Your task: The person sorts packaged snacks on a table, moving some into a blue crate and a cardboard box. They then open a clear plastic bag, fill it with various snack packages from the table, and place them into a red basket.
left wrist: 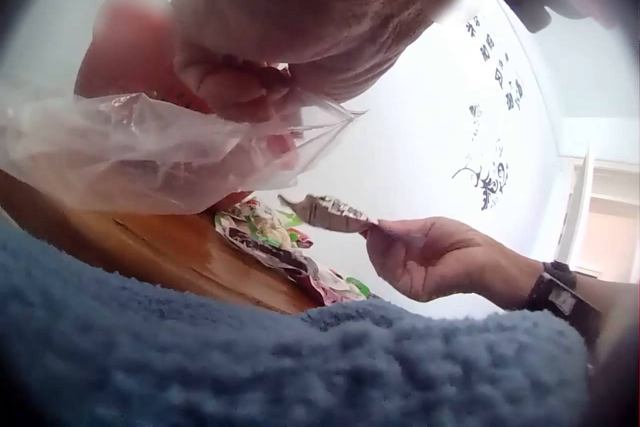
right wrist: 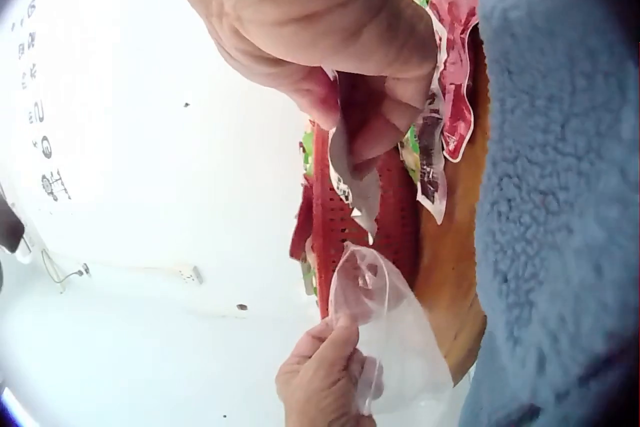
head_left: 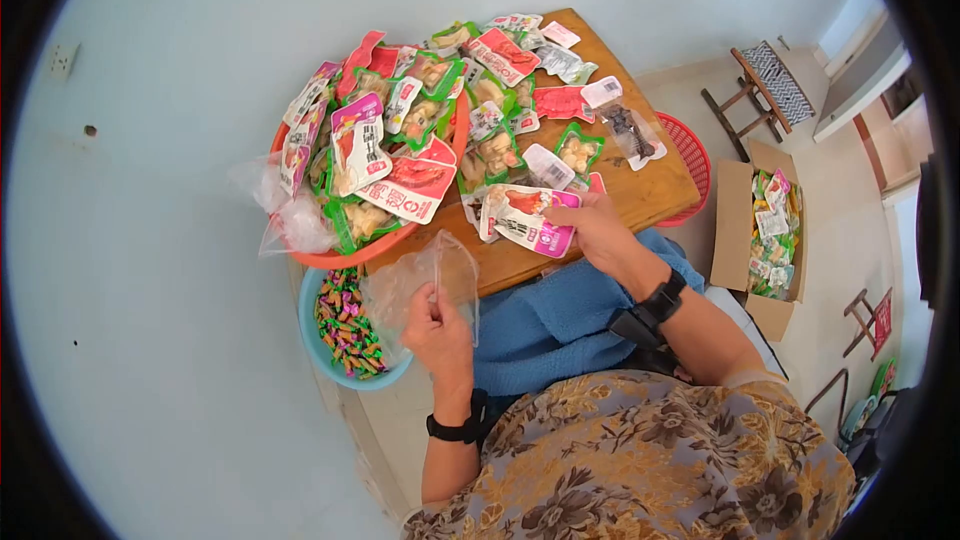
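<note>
My left hand (head_left: 438, 335) pinches the rim of a clear plastic bag (head_left: 450, 275), which hangs open-mouthed by the table's near edge. Between right thumb and fingers, my right hand (head_left: 600, 230) holds a white and purple snack packet (head_left: 528, 220) by its purple end, over the near part of the table. The right wrist view shows that packet (right wrist: 352, 182) edge-on, just above the mouth of the bag (right wrist: 375, 297). In the left wrist view the bag (left wrist: 130, 152) is stretched out below the left fingers. Several green-edged packets (head_left: 578, 152) lie just beyond the right hand.
An orange basket (head_left: 463, 130) heaped with snack packets stands on the wooden table (head_left: 655, 185). Below it, a blue basin (head_left: 310, 335) contains wrapped candies. A red basket (head_left: 695, 165) sits behind the table's right edge. A cardboard box (head_left: 733, 230) of packets and stools (head_left: 775, 85) are on the floor.
</note>
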Motion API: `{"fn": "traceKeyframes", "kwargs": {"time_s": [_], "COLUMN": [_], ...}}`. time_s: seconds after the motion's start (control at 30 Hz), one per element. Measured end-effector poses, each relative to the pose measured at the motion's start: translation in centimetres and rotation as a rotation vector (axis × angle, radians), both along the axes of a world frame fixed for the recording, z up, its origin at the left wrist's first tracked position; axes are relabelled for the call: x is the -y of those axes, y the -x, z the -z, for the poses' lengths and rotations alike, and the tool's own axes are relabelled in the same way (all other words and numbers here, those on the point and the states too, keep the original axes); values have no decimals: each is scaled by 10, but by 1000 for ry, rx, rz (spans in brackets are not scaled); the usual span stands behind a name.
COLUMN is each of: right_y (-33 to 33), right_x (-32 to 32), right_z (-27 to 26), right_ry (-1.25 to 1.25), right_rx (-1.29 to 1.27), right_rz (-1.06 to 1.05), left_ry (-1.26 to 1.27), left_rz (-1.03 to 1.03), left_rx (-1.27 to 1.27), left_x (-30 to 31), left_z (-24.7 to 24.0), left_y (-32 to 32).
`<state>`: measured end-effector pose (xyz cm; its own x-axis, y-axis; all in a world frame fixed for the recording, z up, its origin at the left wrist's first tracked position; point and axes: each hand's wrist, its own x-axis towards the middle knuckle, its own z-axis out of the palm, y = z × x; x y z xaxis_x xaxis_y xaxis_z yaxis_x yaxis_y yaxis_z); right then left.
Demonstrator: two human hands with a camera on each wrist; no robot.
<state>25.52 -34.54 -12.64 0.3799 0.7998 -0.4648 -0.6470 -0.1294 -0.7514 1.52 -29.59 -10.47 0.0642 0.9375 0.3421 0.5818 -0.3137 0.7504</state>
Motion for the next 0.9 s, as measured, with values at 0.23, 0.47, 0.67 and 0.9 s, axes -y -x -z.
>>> {"fn": "traceKeyframes", "kwargs": {"time_s": [0.23, 0.47, 0.67, 0.9], "right_y": [17, 31, 34, 37], "right_x": [54, 63, 58, 52], "right_z": [-44, -48, -51, -51], "right_ry": [-160, -114, -76, -47], "right_rx": [-66, -52, 55, 208], "right_rz": [-120, -256, -291, -390], "left_ry": [29, 19, -98, -143], "left_rz": [54, 114, 179, 232], "left_rx": [10, 101, -54, 71], "left_x": [4, 12, 16, 18], "left_z": [-4, -9, -7, -1], "left_y": [-15, -29, -28, -40]}}
